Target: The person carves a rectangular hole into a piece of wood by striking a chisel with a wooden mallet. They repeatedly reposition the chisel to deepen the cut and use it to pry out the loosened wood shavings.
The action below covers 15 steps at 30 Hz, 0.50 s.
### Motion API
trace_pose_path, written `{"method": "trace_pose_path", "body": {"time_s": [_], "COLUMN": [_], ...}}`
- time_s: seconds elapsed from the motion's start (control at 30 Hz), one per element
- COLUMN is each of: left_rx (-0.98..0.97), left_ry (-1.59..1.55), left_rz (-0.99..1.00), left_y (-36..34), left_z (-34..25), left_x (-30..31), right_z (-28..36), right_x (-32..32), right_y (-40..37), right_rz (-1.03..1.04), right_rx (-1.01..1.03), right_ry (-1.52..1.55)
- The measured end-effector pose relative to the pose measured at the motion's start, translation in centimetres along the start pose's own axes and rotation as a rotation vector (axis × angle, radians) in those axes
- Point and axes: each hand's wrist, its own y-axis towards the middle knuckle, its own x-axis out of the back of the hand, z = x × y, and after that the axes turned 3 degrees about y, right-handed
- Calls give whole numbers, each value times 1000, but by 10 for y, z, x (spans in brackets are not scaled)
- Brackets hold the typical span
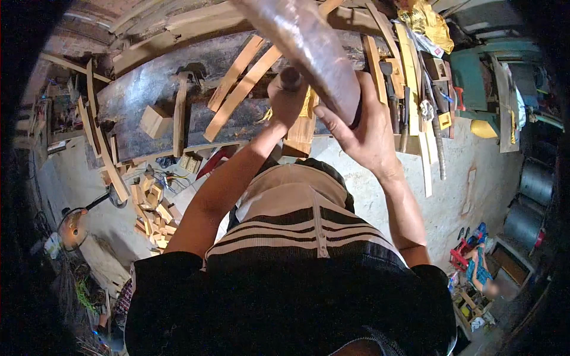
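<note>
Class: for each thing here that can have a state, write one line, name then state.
Large glossy brown piece: slanted, held
Right hand: gripping that piece's near end
Left hand: closed around a dark round-ended piece
Two long light-brown wooden strips: lying aslant on the dark workbench
Pale angular wooden block: resting on the workbench
Shiny yellow bag: crumpled
Small pale wooden offcuts: loosely heaped

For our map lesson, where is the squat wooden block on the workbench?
In the head view, the block sits at upper left, just left of the wooden-handled tool.
</note>
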Motion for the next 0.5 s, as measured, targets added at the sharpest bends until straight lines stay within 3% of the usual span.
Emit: {"method": "trace_pose_path", "body": {"time_s": [0.07, 0.1, 0.13, 0.2, 0.33, 0.4, 0.43, 0.5], "left_rx": [-59, 49, 158, 16, 97, -35, 95, 142], "left_ry": [181, -32, -242, -89, 19, 87, -67, -174], "left_rz": [25, 47, 71, 24, 1, 40, 28, -102], "left_y": [-3, -2, 2, 4, -1, -4, 1, 14], "left_z": [20, 32, 34, 32, 1, 12, 18, 18], "left_x": [1, 2, 4, 2, 0, -1, 1, 3], "right_z": [-6, -22, -31, -27, -16, -22, -23, -41], "right_x": [1, -4, -6, 1, -6, -10, -11, -12], "right_y": [1, 3, 5, 9, 5, 3, 6, 5], "right_rz": [189, 270, 260, 277, 138, 274, 355, 292], "right_rx": [-81, -44, 0, -82, -49, -218, -254, -213], "right_ry": [-206, -366, -331, -363, -143, -282, -315, -260]}}
